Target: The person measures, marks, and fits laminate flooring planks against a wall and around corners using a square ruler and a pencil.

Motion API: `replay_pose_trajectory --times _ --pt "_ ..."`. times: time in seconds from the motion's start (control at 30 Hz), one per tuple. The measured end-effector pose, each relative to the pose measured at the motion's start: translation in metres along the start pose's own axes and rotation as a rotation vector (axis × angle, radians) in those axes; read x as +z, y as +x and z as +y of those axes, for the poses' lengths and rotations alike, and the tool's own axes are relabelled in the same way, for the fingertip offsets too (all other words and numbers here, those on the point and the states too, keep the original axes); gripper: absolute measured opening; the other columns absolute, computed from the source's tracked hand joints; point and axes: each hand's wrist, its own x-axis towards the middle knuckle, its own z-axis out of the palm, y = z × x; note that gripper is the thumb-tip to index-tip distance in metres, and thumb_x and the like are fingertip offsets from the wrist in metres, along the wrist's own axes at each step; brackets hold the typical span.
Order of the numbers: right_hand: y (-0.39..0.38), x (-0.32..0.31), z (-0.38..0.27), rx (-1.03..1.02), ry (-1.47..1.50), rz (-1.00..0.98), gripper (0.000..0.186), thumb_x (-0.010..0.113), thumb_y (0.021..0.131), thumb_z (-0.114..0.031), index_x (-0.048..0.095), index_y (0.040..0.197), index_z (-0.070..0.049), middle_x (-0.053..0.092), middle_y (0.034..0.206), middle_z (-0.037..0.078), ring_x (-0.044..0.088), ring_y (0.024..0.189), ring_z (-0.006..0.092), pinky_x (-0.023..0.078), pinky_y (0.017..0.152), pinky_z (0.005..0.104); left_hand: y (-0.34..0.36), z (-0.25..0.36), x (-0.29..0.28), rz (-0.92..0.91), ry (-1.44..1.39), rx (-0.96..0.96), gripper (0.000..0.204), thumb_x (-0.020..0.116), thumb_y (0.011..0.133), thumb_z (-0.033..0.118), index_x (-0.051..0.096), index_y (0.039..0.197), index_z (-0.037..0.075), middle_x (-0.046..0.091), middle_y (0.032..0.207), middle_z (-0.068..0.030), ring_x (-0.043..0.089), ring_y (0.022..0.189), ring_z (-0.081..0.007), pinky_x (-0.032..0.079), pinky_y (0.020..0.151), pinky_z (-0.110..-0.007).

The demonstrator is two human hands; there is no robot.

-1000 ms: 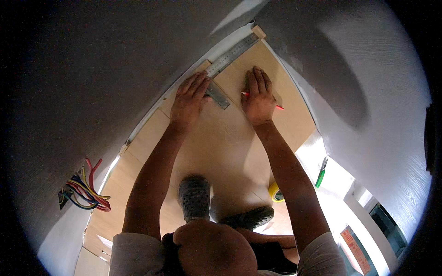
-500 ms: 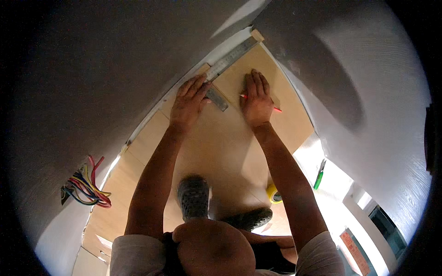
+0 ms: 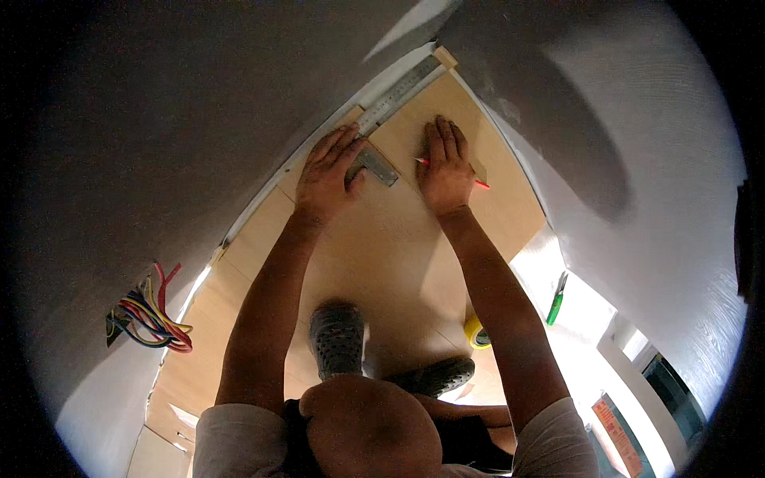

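Note:
A metal square (image 3: pixel 379 166) lies on the wood-coloured floor plank. Its long marked blade (image 3: pixel 398 94) runs along the wall edge toward the corner. My left hand (image 3: pixel 325 175) rests at the square's bend, fingers stretched and thumb spread apart, fingertips touching the metal. On the plank (image 3: pixel 498 171) to the right lies my right hand (image 3: pixel 446 177), its fingers extended forward. A red pencil (image 3: pixel 481 184) is tucked under that palm, with its pale tip showing at the thumb side and its red end past the other edge.
A small wood block (image 3: pixel 446 58) sits in the far corner where two walls meet. Coloured wires (image 3: pixel 155 319) hang from a wall box at left. By my right forearm are a yellow tape roll (image 3: pixel 476 333) and a green-handled cutter (image 3: pixel 555 307). My shoes (image 3: pixel 338 338) stand on the planks.
My left thumb has spread away from the square's short leg. The short leg appears slightly farther up and right. My right hand stays in place with the pencil.

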Motion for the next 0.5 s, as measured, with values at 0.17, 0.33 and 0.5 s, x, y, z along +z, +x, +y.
replay_pose_trajectory --times 0.17,0.33,0.5 --pt "-0.002 0.002 -0.001 -0.002 0.003 -0.003 0.073 0.076 0.078 -0.020 0.050 0.145 -0.007 0.045 0.155 0.012 0.041 0.143 0.0317 0.052 0.105 0.0435 -0.001 0.004 -0.004 0.016 0.014 -0.002 0.055 0.069 0.088 0.021 0.057 0.139 0.005 0.047 0.155 -0.0096 0.041 0.145 -0.0307 0.032 0.121 -0.046" --pt "-0.004 0.002 0.004 0.017 -0.003 -0.066 0.070 0.071 0.084 -0.024 0.047 0.147 -0.007 0.041 0.157 0.012 0.037 0.145 0.0323 0.049 0.108 0.0434 0.001 0.004 -0.002 -0.031 0.031 -0.024 0.059 0.071 0.089 0.023 0.053 0.142 0.008 0.043 0.157 -0.0064 0.036 0.147 -0.0245 0.028 0.124 -0.043" --pt "-0.004 -0.009 -0.005 0.022 -0.018 -0.055 0.067 0.073 0.085 -0.017 0.049 0.146 -0.007 0.045 0.155 0.009 0.041 0.144 0.0292 0.051 0.108 0.0395 -0.003 0.006 -0.007 -0.043 0.022 -0.009 0.055 0.075 0.088 0.023 0.058 0.136 0.005 0.041 0.158 -0.0092 0.037 0.146 -0.0278 0.031 0.122 -0.045"
